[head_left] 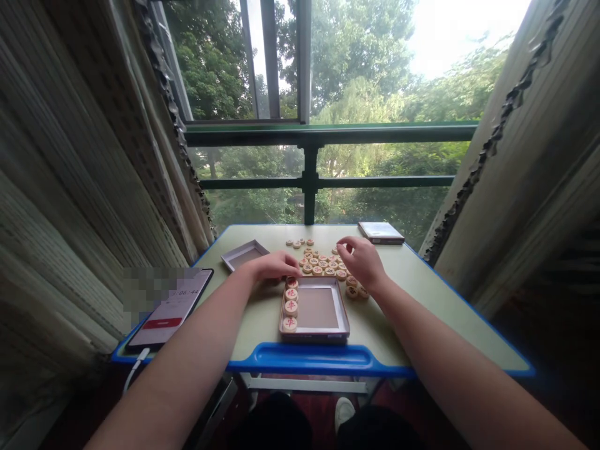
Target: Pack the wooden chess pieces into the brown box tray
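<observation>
A shallow open box [338, 312] stands near the front of the desk. Along its left side runs a column of round wooden xiangqi pieces [290, 307] with red characters. My left hand [275, 265] is at the box's far left corner, fingers bent together just above the farthest piece in the column; what its fingertips hold, if anything, is hidden. Beyond the box lies a cluster of loose xiangqi pieces [323, 264]. Over the cluster's right side, my right hand [360, 255] has its fingers curled, with a pale piece [334, 250] at the fingertips.
A box lid [246, 252] lies behind my left forearm. At the desk's left edge rests a phone [173, 309] with a cable [135, 369] plugged in. A flat case [381, 232] sits at the far right. The blue front rim has a tray groove [314, 357].
</observation>
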Tool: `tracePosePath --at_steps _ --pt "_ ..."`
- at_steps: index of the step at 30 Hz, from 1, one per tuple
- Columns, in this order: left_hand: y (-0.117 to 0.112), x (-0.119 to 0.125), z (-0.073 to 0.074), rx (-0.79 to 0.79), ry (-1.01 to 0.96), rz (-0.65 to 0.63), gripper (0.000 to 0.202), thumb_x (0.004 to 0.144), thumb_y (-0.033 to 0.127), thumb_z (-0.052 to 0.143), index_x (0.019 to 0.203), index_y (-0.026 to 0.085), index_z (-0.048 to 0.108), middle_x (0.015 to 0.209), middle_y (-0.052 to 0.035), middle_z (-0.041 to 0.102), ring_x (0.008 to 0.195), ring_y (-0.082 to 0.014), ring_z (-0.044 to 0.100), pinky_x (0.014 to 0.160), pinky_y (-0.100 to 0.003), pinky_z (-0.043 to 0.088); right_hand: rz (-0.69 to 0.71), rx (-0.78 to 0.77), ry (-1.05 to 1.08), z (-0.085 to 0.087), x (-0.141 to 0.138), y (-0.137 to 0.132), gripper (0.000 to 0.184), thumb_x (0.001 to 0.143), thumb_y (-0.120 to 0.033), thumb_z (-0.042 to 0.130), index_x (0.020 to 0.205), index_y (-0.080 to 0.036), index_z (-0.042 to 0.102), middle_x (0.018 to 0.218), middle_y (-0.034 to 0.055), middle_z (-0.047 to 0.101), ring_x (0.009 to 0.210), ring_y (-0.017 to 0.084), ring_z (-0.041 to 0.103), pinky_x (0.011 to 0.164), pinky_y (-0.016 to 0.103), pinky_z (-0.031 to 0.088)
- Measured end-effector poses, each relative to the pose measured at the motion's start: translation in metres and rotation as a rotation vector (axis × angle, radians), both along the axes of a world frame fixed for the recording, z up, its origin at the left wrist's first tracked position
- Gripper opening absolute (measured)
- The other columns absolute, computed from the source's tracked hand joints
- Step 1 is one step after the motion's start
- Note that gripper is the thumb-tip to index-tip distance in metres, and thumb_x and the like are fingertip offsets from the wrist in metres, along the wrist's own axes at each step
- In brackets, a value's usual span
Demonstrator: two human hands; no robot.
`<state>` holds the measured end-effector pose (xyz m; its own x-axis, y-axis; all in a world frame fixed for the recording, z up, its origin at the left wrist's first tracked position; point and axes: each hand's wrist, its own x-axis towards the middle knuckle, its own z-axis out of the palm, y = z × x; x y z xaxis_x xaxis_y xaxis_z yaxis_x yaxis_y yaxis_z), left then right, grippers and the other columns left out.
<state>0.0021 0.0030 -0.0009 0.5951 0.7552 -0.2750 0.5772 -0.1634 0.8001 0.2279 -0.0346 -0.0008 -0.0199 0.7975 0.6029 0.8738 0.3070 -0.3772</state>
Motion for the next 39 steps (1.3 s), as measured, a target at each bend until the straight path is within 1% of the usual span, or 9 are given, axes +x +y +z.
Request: tracePosePath --at_steps 5,8,12,15,18,24,32,34,39 --pt "-0.001 0.000 0.000 0.010 0.013 -0.019 0.036 0.057 0.046 0.069 0.071 0.013 0.064 0.059 0.0010 0.054 0.050 -0.0069 0.041 0.045 -0.020 0.027 -0.120 -0.232 -0.023 -0.007 0.015 0.010 0.024 0.077 -0.024 0.048 0.080 -0.017 0.071 0.076 0.0074 0.066 0.068 0.017 0.054 0.062 0.028 0.038" --pt "-0.001 0.001 0.001 0.016 0.018 -0.014 0.036 0.057 0.046 0.069 0.071 0.013 0.065 0.059 0.0004 0.054 0.050 -0.0071 0.041 0.045 -0.020 0.028 -0.112 -0.269 -0.030 -0.009 0.016 0.011 0.024 0.076 -0.023 0.050 0.083 -0.018 0.072 0.081 0.0086 0.065 0.075 0.019 0.055 0.070 0.030 0.039" --pt "-0.002 0.002 0.002 0.014 0.020 0.002 0.035 0.057 0.044 0.070 0.071 0.013 0.066 0.061 -0.0005 0.056 0.052 -0.0076 0.042 0.044 -0.020 0.028 0.138 -0.227 -0.100 -0.013 0.011 0.011 0.025 0.076 -0.016 0.052 0.085 -0.023 0.073 0.093 0.0062 0.064 0.090 0.019 0.049 0.087 0.033 0.035" --pt "-0.002 0.002 0.003 0.003 0.025 0.004 0.033 0.058 0.043 0.070 0.071 0.013 0.066 0.060 0.0000 0.055 0.052 -0.0075 0.042 0.044 -0.019 0.029 0.341 -0.238 -0.167 -0.017 0.005 0.009 0.040 0.072 -0.001 0.046 0.087 -0.027 0.073 0.099 0.0027 0.064 0.092 0.018 0.044 0.087 0.030 0.035" --pt "-0.001 0.002 0.003 0.002 0.022 0.000 0.031 0.058 0.042 0.070 0.069 0.014 0.066 0.059 0.0005 0.054 0.051 -0.0073 0.041 0.044 -0.020 0.029 0.408 -0.258 -0.206 -0.018 0.001 0.006 0.046 0.069 0.004 0.044 0.087 -0.027 0.073 0.100 0.0023 0.064 0.091 0.018 0.044 0.086 0.030 0.035" --pt "-0.001 0.001 0.003 -0.010 0.012 0.010 0.030 0.057 0.042 0.070 0.068 0.014 0.065 0.058 0.0011 0.054 0.050 -0.0069 0.041 0.044 -0.020 0.030 0.414 -0.283 -0.216 -0.017 0.001 0.009 0.041 0.068 0.003 0.044 0.080 -0.022 0.073 0.091 0.0033 0.067 0.085 0.017 0.047 0.084 0.029 0.036" --pt "0.000 -0.001 0.001 -0.030 0.014 0.002 0.035 0.056 0.045 0.071 0.069 0.013 0.064 0.059 0.0002 0.055 0.050 -0.0073 0.042 0.045 -0.020 0.030 0.343 -0.278 -0.227 -0.019 0.004 0.012 0.033 0.071 -0.002 0.044 0.073 -0.020 0.072 0.086 0.0036 0.066 0.082 0.017 0.048 0.081 0.027 0.037" --pt "0.001 -0.001 0.001 -0.027 0.013 0.004 0.034 0.057 0.044 0.070 0.068 0.013 0.064 0.059 0.0003 0.055 0.050 -0.0074 0.043 0.046 -0.020 0.031 0.294 -0.262 -0.217 -0.018 0.005 0.012 0.031 0.073 -0.004 0.045 0.075 -0.020 0.072 0.088 0.0038 0.066 0.084 0.017 0.049 0.079 0.027 0.038" --pt "0.002 -0.001 0.000 -0.021 0.017 0.008 0.031 0.057 0.043 0.070 0.067 0.014 0.064 0.058 0.0006 0.054 0.049 -0.0072 0.043 0.045 -0.020 0.031 0.078 -0.241 -0.223 -0.014 0.011 0.010 0.025 0.076 -0.012 0.049 0.083 -0.020 0.071 0.097 0.0069 0.064 0.090 0.020 0.051 0.081 0.029 0.038"
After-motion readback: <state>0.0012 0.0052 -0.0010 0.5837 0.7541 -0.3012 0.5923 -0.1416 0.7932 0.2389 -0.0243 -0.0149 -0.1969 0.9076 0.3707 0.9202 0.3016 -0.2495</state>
